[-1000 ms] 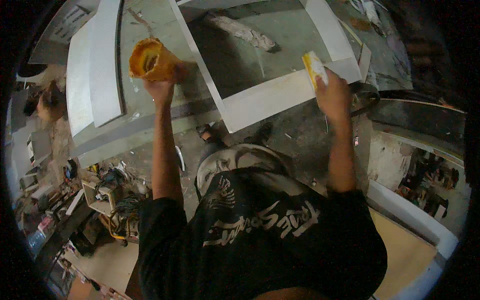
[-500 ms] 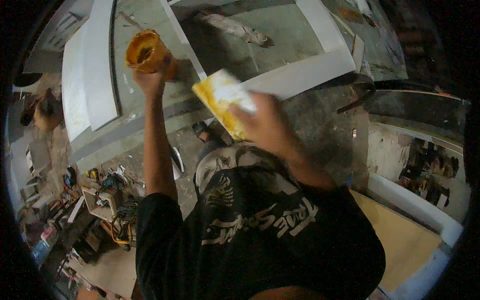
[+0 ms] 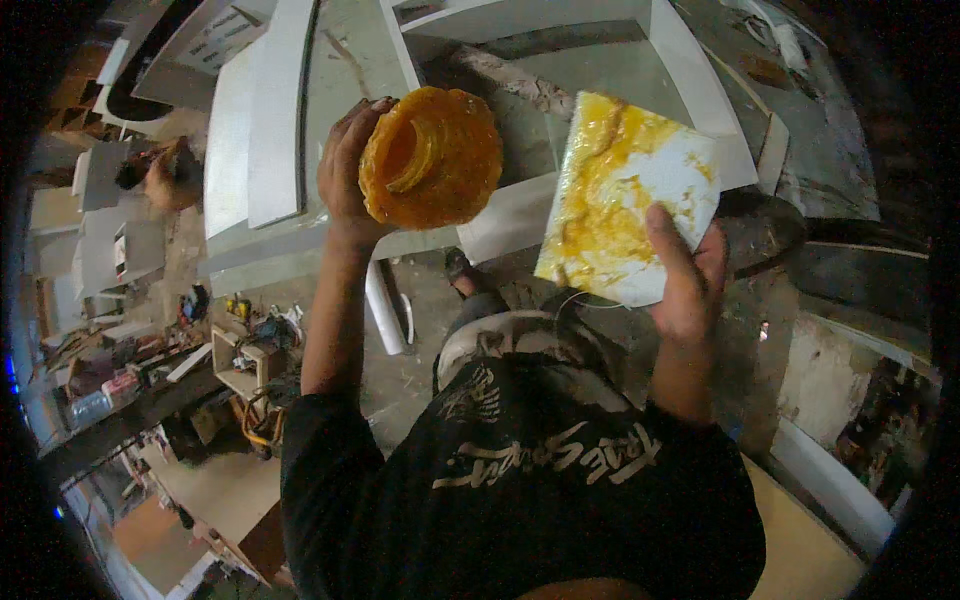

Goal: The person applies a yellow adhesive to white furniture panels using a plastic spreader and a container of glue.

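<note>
Now the right hand [image 3: 690, 275] has risen closer, pinching a yellow-smeared spreader card [image 3: 625, 205], thumb across its upturned face; likewise the left hand [image 3: 345, 175], fingers curled around an amber-crusted tub [image 3: 430, 158] whose mouth has tipped further into view. Both seem raised above the near edge of the table [image 3: 335, 105], so contact work looks paused. Beyond, a white box frame [image 3: 690, 75] overhangs that edge, and white panels [image 3: 277, 120] lie toward the table's left edge.
</note>
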Motion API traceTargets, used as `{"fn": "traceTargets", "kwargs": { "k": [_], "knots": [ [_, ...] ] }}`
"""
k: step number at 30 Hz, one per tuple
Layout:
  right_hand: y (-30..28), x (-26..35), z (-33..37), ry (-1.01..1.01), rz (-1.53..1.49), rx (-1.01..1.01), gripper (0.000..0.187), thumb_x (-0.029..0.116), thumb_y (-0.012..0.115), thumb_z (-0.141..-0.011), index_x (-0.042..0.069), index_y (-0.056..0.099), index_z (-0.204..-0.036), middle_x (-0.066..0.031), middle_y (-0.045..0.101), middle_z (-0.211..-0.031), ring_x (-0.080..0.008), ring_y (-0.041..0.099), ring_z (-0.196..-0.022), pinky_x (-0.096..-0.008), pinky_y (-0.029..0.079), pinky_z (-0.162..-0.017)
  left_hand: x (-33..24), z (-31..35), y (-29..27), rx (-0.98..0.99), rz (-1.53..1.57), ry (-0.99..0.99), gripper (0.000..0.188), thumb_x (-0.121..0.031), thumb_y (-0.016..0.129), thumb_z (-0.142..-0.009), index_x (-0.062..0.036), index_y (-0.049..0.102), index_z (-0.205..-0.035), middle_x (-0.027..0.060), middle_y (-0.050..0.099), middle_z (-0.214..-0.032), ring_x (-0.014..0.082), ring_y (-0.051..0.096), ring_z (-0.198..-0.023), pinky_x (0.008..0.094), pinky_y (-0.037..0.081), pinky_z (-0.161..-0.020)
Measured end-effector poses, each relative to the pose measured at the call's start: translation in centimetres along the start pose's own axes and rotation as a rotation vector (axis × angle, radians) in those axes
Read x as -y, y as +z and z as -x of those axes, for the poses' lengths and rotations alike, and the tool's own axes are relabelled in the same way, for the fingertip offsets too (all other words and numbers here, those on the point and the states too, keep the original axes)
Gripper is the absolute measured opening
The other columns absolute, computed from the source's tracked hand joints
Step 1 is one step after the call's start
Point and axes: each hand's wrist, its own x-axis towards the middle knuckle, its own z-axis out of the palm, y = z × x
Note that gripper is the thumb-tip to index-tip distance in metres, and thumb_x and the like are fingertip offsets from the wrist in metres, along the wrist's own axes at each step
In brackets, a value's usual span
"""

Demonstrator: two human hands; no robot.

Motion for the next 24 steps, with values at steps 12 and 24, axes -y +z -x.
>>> {"fn": "traceTargets", "kwargs": {
  "k": [12, 24],
  "knots": [
    [-11.2, -1.5, -1.7, 0.197, -0.078, -0.147, 0.039, 0.013, 0.069, -0.089, -0.003, 0.055, -0.122, -0.0104, 0.063, -0.115, -0.0180, 0.062, -0.101, -0.0330, 0.050, -0.087, -7.5, -1.8, 4.6, -0.186, 0.218, -0.645, 0.074, -0.020, 0.086, -0.069, 0.0022, 0.046, -0.128, 0.0132, 0.060, -0.118, 0.0230, 0.061, -0.106, 0.0354, 0.050, -0.093],
    [-8.1, -4.4, -3.2, 0.205, 0.007, -0.093, 0.047, 0.013, 0.068, -0.090, 0.000, 0.050, -0.131, -0.0106, 0.060, -0.125, -0.0216, 0.060, -0.111, -0.0373, 0.049, -0.094, -5.7, -1.4, 1.2, -0.298, 0.478, -0.799, 0.063, -0.017, 0.079, -0.076, 0.0001, 0.046, -0.127, 0.0103, 0.058, -0.118, 0.0227, 0.058, -0.109, 0.0366, 0.046, -0.095]
  ]
}}
